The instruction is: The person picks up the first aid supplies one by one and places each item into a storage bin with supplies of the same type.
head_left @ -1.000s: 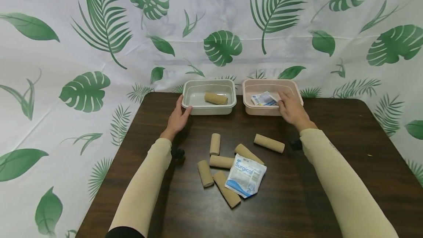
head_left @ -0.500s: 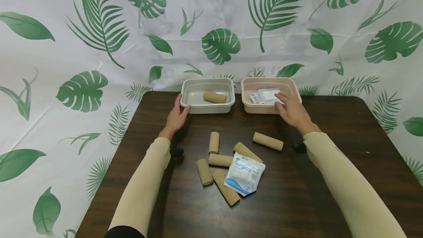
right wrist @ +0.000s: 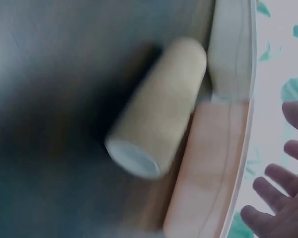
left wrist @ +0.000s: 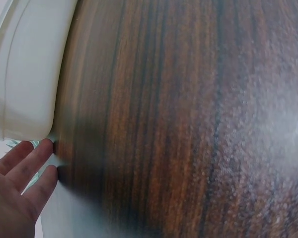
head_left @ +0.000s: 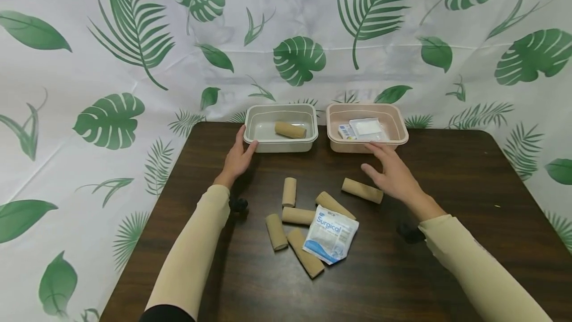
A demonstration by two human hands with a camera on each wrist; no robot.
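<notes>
My left hand rests at the left end of the light grey tub, fingers extended along its side and the thumb by the front corner. One cardboard tube lies inside that tub. With fingers spread and holding nothing, my right hand hovers before the pink tub. Inside the pink tub lie a white packet and a small printed packet. In the right wrist view, a blurred cardboard tube lies on the table in front of the tubs.
A packet printed "Surgical" lies partly over cardboard tubes at mid-table. Loose tubes around it include an upright-lying one and one at right. A leaf-patterned cloth hangs behind the dark wooden table.
My right hand has drawn back out of the pink tub toward me, leaving the white packet lying there. My left hand stays at the grey tub.
</notes>
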